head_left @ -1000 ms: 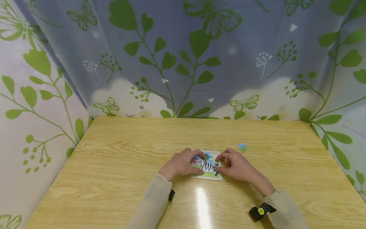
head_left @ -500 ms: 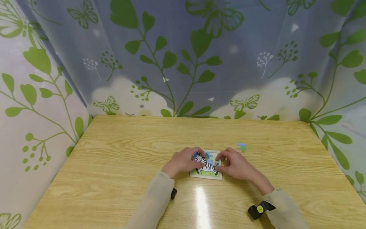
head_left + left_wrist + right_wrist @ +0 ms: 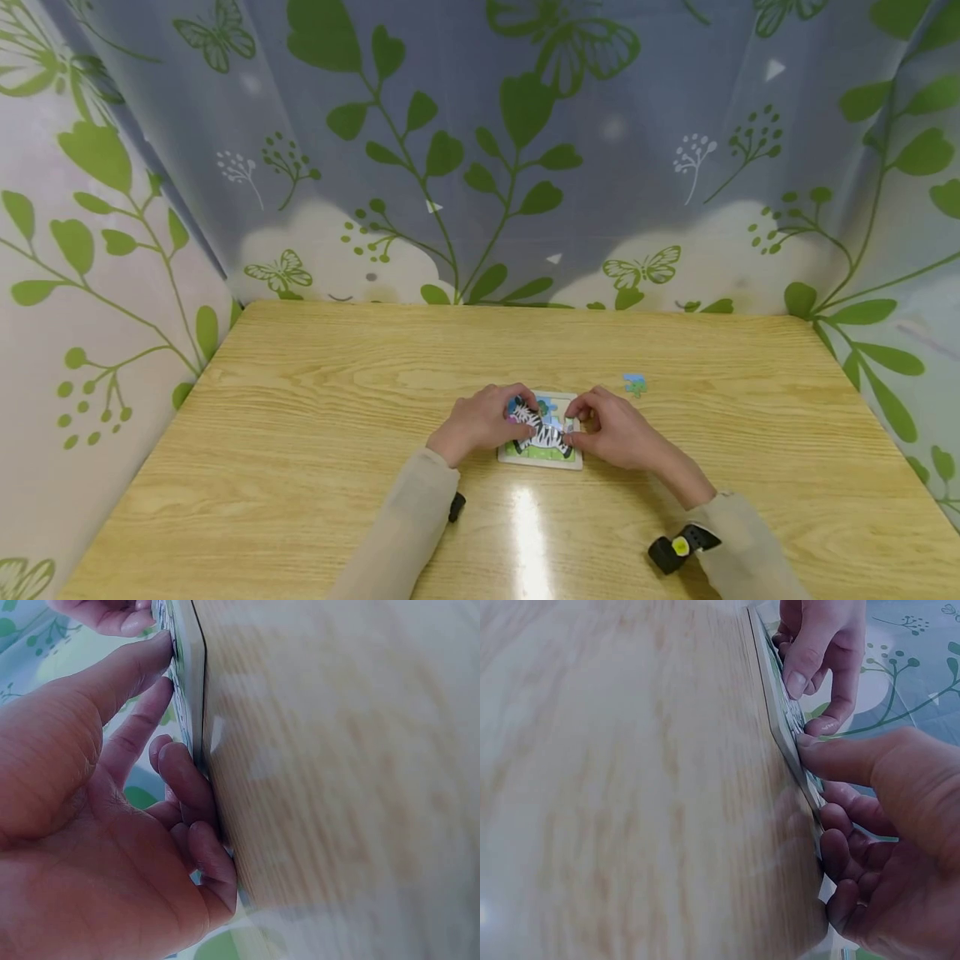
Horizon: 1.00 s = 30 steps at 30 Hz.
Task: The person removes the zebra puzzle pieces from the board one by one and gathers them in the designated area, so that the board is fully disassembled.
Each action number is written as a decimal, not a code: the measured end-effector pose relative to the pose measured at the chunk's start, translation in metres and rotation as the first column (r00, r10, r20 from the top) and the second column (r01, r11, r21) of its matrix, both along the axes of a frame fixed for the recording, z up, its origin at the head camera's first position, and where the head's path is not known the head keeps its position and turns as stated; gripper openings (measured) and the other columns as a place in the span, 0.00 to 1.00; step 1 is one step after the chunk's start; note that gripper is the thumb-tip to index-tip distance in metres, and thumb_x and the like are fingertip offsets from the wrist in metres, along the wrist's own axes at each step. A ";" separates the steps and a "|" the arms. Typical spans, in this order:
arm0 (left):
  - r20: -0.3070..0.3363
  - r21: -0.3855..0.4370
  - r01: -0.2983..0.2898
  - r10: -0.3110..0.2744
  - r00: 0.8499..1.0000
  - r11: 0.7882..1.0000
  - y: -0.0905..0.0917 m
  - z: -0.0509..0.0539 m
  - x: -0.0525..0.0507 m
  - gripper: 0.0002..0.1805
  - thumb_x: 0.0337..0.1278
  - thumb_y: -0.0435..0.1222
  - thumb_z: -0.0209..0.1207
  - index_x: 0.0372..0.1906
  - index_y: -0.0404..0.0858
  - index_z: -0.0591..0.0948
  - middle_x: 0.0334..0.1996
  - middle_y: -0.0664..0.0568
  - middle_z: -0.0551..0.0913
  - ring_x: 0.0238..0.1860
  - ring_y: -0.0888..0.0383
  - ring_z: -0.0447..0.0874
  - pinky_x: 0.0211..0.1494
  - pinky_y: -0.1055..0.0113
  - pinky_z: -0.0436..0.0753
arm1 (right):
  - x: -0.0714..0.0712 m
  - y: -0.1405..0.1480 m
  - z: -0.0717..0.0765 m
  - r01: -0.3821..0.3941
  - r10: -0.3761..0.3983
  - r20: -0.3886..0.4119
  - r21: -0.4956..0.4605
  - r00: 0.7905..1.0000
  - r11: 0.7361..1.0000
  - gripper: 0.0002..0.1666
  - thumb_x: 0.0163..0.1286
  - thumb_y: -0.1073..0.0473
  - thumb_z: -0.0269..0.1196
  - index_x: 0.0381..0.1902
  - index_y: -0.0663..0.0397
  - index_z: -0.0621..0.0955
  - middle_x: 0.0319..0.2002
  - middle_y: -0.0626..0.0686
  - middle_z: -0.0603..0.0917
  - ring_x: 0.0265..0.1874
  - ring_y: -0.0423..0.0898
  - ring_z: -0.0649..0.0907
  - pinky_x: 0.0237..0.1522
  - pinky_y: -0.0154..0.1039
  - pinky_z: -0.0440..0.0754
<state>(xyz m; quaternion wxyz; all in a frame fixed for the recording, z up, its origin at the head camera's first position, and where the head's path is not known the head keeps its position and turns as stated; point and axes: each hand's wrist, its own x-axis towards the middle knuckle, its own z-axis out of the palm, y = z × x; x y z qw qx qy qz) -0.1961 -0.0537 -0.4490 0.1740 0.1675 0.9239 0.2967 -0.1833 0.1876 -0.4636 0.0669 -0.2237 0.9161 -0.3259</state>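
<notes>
A small framed puzzle (image 3: pixel 540 452) with a zebra picture lies flat on the table. The left hand (image 3: pixel 480 423) rests thumb and index fingertips on its left part, over the zebra's head and body; its other fingers (image 3: pixel 191 780) bend beside the frame's edge. At the right side, thumb and index of the right hand (image 3: pixel 618 429) pinch a piece (image 3: pixel 570 427) lying at the frame, partly hidden by the fingertips. In the right wrist view the right thumb (image 3: pixel 836 756) touches the puzzle's face. Pale bare backing shows in its upper right.
A loose blue and green piece (image 3: pixel 635 384) lies on the wooden table (image 3: pixel 337 383), behind and right of the puzzle. A patterned curtain (image 3: pixel 465 167) stands along the back edge and both sides. Both wrists wear black straps.
The left thumb has shifted up from the puzzle's lower part onto the zebra's body, uncovering more of the green lower strip. The right hand has barely moved.
</notes>
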 end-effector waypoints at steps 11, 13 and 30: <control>0.008 -0.008 -0.016 0.016 1.000 1.000 0.001 0.003 -0.001 0.15 0.62 0.48 0.69 0.52 0.58 0.81 0.59 0.51 0.82 0.60 0.49 0.78 0.64 0.36 0.69 | -0.001 -0.004 0.004 0.015 -0.013 0.044 -0.045 0.999 0.999 0.14 0.65 0.58 0.73 0.42 0.55 0.80 0.35 0.51 0.77 0.30 0.41 0.72 0.32 0.34 0.70; 0.012 -0.003 -0.018 0.018 1.000 1.000 0.001 0.003 -0.001 0.15 0.62 0.48 0.69 0.52 0.58 0.81 0.60 0.51 0.82 0.60 0.49 0.78 0.65 0.35 0.68 | -0.001 -0.004 0.004 0.015 -0.011 0.059 -0.067 0.998 0.998 0.14 0.65 0.58 0.73 0.42 0.55 0.80 0.34 0.50 0.78 0.29 0.41 0.72 0.32 0.34 0.70; 0.009 0.002 -0.012 0.012 1.000 1.000 0.001 0.000 0.000 0.15 0.62 0.49 0.69 0.52 0.57 0.81 0.59 0.52 0.82 0.59 0.50 0.78 0.64 0.36 0.69 | -0.005 -0.003 0.002 0.148 -0.112 0.191 -0.186 0.975 0.971 0.04 0.66 0.64 0.68 0.38 0.57 0.84 0.32 0.52 0.84 0.31 0.43 0.79 0.32 0.32 0.77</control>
